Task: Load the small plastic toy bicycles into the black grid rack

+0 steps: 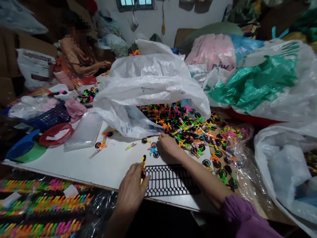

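Purple sleeve (246, 215) in the foreground, left hand (133, 187) closed on a yellow-and-black piece (143, 159)

Closest to the camera, at the lower right, the gathered purple cuff surrounds the right forearm, which stretches over one end of a black grid rack (167, 180) lying flat at the near edge of the white table (121, 167). Just beside the rack's left end, the left thumb and fingers are together on the small yellow-and-black piece; its dark tip stands up above the fingers, and some yellow shows again lower down, between them.

Farther forward, the right hand (170, 145) has its fingers bent and low, at the lip of a white sack (149, 78) and the near side of a heap of small colourful toy bicycles (187, 127). Its fingertips are too small and shadowed for me to tell whether they are pressed together or hold anything.

Between the two hands lies a blue-and-orange toy bicycle (154, 151) with black wheels, apart from the heap. A yellow tube (131, 146) rests farther left on the table. The sack's mouth opens toward the camera, and the heap spills out of it to the right.
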`<state>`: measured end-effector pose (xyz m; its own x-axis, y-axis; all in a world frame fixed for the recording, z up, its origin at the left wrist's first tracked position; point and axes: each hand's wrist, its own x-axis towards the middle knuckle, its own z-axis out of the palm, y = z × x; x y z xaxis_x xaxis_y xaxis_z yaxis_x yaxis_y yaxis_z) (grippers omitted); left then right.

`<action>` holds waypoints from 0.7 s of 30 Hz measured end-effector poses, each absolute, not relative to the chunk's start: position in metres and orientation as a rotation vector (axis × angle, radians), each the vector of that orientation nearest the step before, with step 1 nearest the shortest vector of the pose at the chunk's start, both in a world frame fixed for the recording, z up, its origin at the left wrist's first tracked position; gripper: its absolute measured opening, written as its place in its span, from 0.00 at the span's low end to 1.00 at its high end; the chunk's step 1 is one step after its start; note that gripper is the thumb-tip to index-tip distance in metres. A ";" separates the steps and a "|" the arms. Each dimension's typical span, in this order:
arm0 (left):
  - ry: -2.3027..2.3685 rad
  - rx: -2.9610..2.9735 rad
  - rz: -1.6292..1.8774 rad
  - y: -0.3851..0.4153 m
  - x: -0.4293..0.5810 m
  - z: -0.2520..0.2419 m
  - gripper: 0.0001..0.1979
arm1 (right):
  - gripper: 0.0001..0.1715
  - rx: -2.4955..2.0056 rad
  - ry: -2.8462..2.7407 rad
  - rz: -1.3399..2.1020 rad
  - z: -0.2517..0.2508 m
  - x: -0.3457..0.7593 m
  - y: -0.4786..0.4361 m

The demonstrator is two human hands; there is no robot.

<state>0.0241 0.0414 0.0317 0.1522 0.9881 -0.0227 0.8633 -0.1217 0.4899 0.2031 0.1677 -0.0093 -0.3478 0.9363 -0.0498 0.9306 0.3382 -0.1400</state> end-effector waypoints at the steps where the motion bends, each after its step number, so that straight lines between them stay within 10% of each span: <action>1: 1.789 2.022 0.368 0.041 0.027 0.030 0.19 | 0.16 -1.751 -2.553 0.187 -0.011 0.200 0.167; 21: 1.922 1.977 0.269 0.035 0.012 0.021 0.21 | 0.17 -1.618 -2.532 0.358 -0.015 0.150 0.151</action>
<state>0.0118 0.0354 0.0206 0.0517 0.9916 -0.1182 0.9212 -0.0017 0.3890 0.1503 0.1511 -0.0146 -0.4235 0.9054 -0.0294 0.8781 0.4023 -0.2591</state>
